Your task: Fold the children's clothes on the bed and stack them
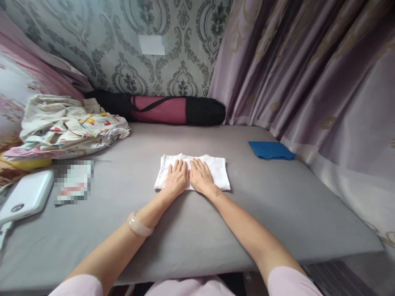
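A white cloth garment [219,168], folded into a flat rectangle, lies on the grey-covered surface in front of me. My left hand [178,176] rests palm down on its left-centre part, fingers stretched out and pointing away. Beside it, my right hand [200,174] presses flat on the right-centre part, fingers also extended. The two hands nearly meet at the thumbs, and the cloth under the palms is hidden. Neither hand grips anything.
A folded blue cloth [271,150] lies at the right. Rumpled patterned fabric [77,127] is heaped at the left, near a white power bank [29,193] with a cable and a blurred packet [75,183]. A black and maroon long bag [160,109] lies along the wall.
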`<state>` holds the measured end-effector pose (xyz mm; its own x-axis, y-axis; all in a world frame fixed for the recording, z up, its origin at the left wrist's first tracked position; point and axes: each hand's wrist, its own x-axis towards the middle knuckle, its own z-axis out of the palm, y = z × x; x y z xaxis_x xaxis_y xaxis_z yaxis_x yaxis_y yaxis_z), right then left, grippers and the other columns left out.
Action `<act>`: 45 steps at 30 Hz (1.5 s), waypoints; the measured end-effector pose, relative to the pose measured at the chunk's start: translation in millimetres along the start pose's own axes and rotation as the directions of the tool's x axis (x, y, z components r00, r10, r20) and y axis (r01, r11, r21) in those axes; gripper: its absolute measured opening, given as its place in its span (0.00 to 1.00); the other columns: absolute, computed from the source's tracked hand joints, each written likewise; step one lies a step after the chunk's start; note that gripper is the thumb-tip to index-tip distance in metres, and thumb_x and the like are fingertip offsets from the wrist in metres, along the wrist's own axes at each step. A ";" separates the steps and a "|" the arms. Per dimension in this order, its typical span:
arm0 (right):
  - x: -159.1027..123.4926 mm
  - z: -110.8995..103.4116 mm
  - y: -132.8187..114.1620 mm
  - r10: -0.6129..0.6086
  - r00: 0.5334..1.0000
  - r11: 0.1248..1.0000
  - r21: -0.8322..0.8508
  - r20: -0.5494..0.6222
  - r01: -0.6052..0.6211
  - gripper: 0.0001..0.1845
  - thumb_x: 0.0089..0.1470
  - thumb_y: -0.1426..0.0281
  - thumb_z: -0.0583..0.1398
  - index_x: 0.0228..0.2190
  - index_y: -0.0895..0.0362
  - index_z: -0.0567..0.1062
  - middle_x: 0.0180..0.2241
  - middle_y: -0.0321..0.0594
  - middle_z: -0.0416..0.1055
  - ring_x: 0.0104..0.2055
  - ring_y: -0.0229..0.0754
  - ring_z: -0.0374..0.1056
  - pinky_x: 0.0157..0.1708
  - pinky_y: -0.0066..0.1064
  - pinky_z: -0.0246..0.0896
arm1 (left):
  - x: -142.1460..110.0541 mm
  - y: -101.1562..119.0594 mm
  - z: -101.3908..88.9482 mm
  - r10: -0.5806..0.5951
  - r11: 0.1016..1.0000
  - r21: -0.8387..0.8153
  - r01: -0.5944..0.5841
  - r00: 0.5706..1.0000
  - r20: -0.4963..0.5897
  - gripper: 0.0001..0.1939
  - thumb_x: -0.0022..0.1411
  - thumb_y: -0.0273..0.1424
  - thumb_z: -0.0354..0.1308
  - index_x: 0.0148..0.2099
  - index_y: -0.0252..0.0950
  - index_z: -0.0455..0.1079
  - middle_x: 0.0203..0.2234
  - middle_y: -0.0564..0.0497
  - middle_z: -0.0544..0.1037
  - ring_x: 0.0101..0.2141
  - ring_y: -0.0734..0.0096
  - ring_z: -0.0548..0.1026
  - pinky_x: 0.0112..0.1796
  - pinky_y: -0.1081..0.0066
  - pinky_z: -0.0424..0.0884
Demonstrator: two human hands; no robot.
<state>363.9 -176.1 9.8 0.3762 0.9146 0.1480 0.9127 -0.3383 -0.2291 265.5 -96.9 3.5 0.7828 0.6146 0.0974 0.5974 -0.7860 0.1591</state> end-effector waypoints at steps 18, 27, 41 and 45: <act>-6.3 -0.7 14.1 0.174 0.981 0.985 0.003 -0.086 -0.175 0.34 0.66 0.59 0.47 0.64 0.68 0.57 0.68 0.56 0.49 0.70 0.53 0.42 0.67 0.45 0.34 | -4.2 -6.6 -7.1 -0.190 0.981 0.025 0.190 0.981 -0.032 0.34 0.69 0.45 0.43 0.69 0.30 0.54 0.66 0.31 0.55 0.66 0.39 0.52 0.61 0.50 0.51; -19.6 -12.0 50.4 0.204 0.979 0.978 -0.038 0.011 -0.203 0.37 0.67 0.57 0.43 0.65 0.73 0.52 0.69 0.59 0.45 0.71 0.54 0.40 0.68 0.42 0.32 | -3.7 -6.5 -3.5 -0.232 0.972 0.038 0.234 0.972 -0.043 0.39 0.67 0.47 0.44 0.68 0.19 0.52 0.65 0.25 0.54 0.66 0.37 0.51 0.62 0.51 0.49; -46.0 -31.0 96.4 0.227 0.962 0.972 -0.095 0.150 -0.214 0.36 0.67 0.59 0.38 0.68 0.68 0.47 0.71 0.49 0.38 0.72 0.46 0.35 0.68 0.41 0.32 | -13.5 -31.5 -13.6 -0.169 0.986 -0.002 0.170 0.984 0.057 0.42 0.67 0.52 0.37 0.70 0.22 0.49 0.68 0.29 0.50 0.68 0.46 0.47 0.62 0.43 0.47; -53.6 -35.2 105.3 0.256 0.954 0.963 -0.134 0.159 -0.236 0.35 0.67 0.59 0.39 0.67 0.68 0.48 0.70 0.50 0.41 0.71 0.48 0.39 0.68 0.42 0.34 | -24.3 -52.8 -21.7 -0.069 0.998 0.001 0.070 0.993 0.099 0.38 0.69 0.49 0.38 0.70 0.26 0.50 0.69 0.35 0.50 0.69 0.50 0.45 0.63 0.47 0.45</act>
<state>445.4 -268.5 11.6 0.5667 0.8209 -0.0702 0.8113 -0.5709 -0.1261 211.1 -68.9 14.1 0.7528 0.6582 -0.0113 0.6506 -0.7414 0.1644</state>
